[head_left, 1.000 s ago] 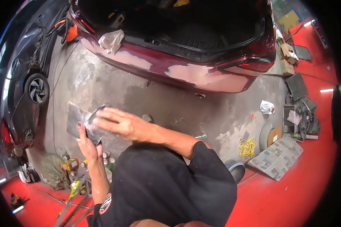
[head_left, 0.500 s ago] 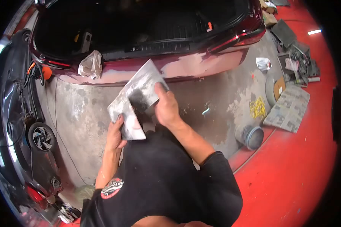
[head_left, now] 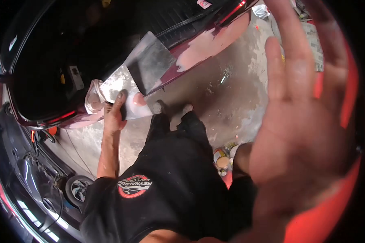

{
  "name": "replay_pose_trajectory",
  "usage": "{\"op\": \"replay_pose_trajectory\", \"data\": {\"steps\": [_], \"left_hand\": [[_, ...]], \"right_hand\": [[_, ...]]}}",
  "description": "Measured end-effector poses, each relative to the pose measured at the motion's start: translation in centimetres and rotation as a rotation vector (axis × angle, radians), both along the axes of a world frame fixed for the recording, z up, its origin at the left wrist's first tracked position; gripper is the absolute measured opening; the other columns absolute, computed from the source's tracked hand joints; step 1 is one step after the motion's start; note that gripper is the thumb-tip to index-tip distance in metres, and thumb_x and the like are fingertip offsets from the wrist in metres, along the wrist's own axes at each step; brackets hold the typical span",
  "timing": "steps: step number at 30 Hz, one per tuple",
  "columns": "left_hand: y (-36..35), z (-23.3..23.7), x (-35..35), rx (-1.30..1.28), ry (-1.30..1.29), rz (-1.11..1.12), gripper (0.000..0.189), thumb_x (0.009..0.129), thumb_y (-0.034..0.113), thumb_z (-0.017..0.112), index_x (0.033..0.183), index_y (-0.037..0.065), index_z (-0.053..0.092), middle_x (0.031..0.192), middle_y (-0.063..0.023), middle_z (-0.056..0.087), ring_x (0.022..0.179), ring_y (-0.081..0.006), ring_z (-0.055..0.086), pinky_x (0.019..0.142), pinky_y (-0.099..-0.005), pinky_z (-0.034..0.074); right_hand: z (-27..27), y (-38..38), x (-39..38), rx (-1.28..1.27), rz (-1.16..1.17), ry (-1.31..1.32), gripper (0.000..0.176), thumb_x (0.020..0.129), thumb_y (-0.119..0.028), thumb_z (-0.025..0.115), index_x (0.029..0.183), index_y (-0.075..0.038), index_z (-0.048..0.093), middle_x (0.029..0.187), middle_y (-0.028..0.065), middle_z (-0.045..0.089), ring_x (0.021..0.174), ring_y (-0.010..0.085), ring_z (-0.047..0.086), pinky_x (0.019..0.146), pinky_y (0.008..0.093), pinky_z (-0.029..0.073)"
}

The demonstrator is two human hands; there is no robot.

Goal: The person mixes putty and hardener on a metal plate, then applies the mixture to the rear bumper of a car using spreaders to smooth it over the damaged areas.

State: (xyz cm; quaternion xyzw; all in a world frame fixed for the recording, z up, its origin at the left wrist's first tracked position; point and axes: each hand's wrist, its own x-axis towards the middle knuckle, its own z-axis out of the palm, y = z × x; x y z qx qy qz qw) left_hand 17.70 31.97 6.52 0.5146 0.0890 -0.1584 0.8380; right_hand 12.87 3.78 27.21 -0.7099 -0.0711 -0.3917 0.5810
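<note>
My left hand [head_left: 114,115] grips the lower edge of a grey-white sheet [head_left: 153,60], thumb on top. The sheet looks stiff and creased, with two flat parts meeting at an angle. Smears cover it, and a round pink patch [head_left: 138,98] shows near its lower right corner. It is held in front of the dark red car's rear, over the bumper and the open trunk edge. Close to the camera, my right hand [head_left: 302,129] is raised with fingers stretched apart and nothing in it; it is somewhat blurred.
The car's rear bumper [head_left: 215,44] has pale, bare-looking patches. A white plastic bag [head_left: 94,97] hangs on its edge. Inside the trunk lies a light box-shaped object [head_left: 76,77]. A dark car [head_left: 32,174] stands at left. Several cans [head_left: 222,160] sit on the floor at right.
My right hand has let go of the sheet and risen toward the camera, opening. The sheet stays in my left hand. My view has shifted, and the car now appears closer and tilted.
</note>
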Motion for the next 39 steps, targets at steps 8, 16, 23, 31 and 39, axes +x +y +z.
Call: {"op": "replay_pose_trajectory", "data": {"steps": [8, 16, 23, 31, 39], "left_hand": [[-3.2, -3.4, 1.0, -0.078, 0.207, -0.076, 0.034, 0.092, 0.015, 0.066, 0.123, 0.002, 0.058, 0.113, -0.0082, 0.066, 0.102, -0.0199, 0.064, 0.09, -0.0355, 0.051], [-10.9, -9.5, -1.8, -0.102, 0.323, -0.359, 0.037, 0.092, 0.021, 0.067, 0.124, 0.005, 0.057, 0.11, -0.0056, 0.067, 0.098, -0.0195, 0.065, 0.085, -0.0371, 0.054], [-18.4, -17.7, -3.2, 0.066, 0.282, -0.775, 0.031, 0.092, 0.015, 0.068, 0.119, 0.002, 0.06, 0.107, -0.0019, 0.067, 0.095, -0.0113, 0.062, 0.087, -0.0298, 0.05], [-23.2, -24.2, 3.4, 0.809, -0.071, -1.255, 0.042, 0.087, 0.03, 0.074, 0.114, 0.0, 0.061, 0.097, -0.0018, 0.068, 0.086, -0.0076, 0.059, 0.077, -0.0276, 0.05], [-28.7, -26.3, 14.0, 0.252, -0.123, -1.162, 0.034, 0.093, 0.021, 0.067, 0.121, 0.004, 0.062, 0.108, -0.0048, 0.069, 0.098, -0.0137, 0.066, 0.088, -0.0309, 0.053]], "right_hand": [[2.1, -4.4, -4.2, 0.003, 0.043, -0.079, 0.084, 0.087, -0.019, 0.066, 0.153, -0.002, 0.016, 0.148, 0.0216, 0.034, 0.135, 0.0379, 0.039, 0.112, 0.0478, 0.028], [-12.9, -13.0, -10.5, 0.39, -0.285, 0.58, 0.052, 0.084, 0.003, 0.054, 0.135, 0.002, 0.047, 0.131, 0.0143, 0.055, 0.123, 0.0263, 0.053, 0.105, 0.0391, 0.04], [-39.2, -7.2, -14.7, 0.921, -0.025, 0.668, 0.051, 0.099, -0.021, 0.057, 0.143, -0.004, 0.038, 0.136, 0.0102, 0.051, 0.128, 0.0246, 0.047, 0.106, 0.0454, 0.039], [-47.7, -11.6, -11.7, 1.137, -0.476, 0.685, 0.044, 0.096, -0.012, 0.058, 0.136, -0.001, 0.045, 0.13, 0.0124, 0.056, 0.119, 0.028, 0.056, 0.104, 0.0468, 0.044], [-61.0, -20.0, -11.6, 1.16, -0.492, 0.127, 0.047, 0.088, -0.005, 0.061, 0.132, 0.004, 0.046, 0.122, 0.0147, 0.058, 0.106, 0.0306, 0.062, 0.09, 0.0462, 0.053]]}}
